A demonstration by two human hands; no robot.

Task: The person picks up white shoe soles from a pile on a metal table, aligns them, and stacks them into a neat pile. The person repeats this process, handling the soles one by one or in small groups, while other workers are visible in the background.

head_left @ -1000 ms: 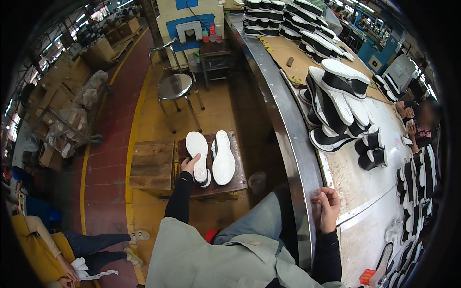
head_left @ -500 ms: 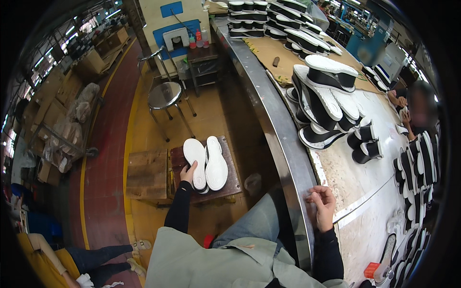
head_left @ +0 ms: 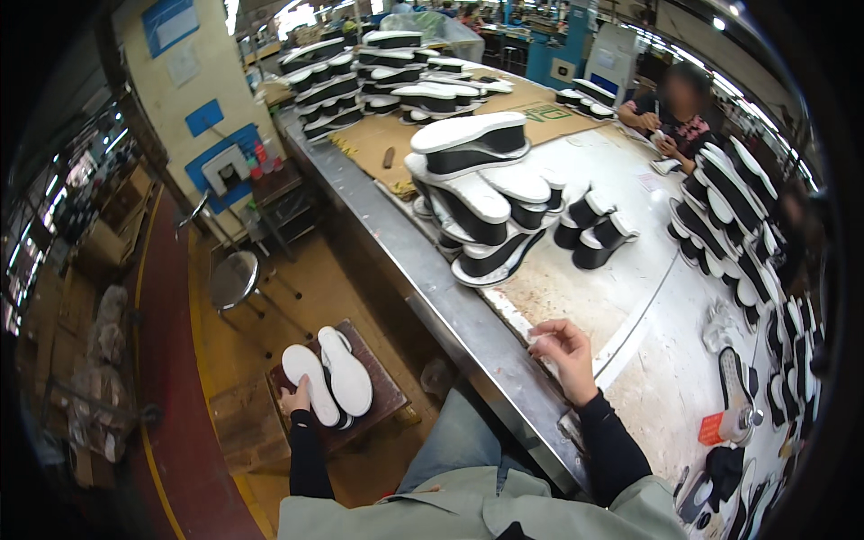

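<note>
On a low dark wooden stool (head_left: 389, 385) to my left lies a pair of white shoe soles, bottoms up: a left-hand shoe sole (head_left: 310, 382) and a right-hand shoe sole (head_left: 346, 378). My left hand (head_left: 296, 397) grips the outer side of the left-hand one, its thumb over the white face. Over the metal edge of the workbench, my right hand (head_left: 569, 362) is raised with fingers curled and thumb near fingertips. A small whitish bit seems to show at those fingertips, too small to name. Nearest that hand on the bench stands a pile of black-and-white soles (head_left: 477, 198).
Two soles (head_left: 598, 229) stand beside the pile. Further stacks (head_left: 328, 90) line the far end on cardboard (head_left: 373, 144). A tape dispenser (head_left: 733, 423) and more soles (head_left: 724, 216) are at the right. Across the bench sits a person (head_left: 670, 126). A metal stool (head_left: 236, 281) stands on the floor.
My view has swung to the right, showing more of the bench and the person across it. My left hand stays at the same sole; my right hand remains curled by the bench edge.
</note>
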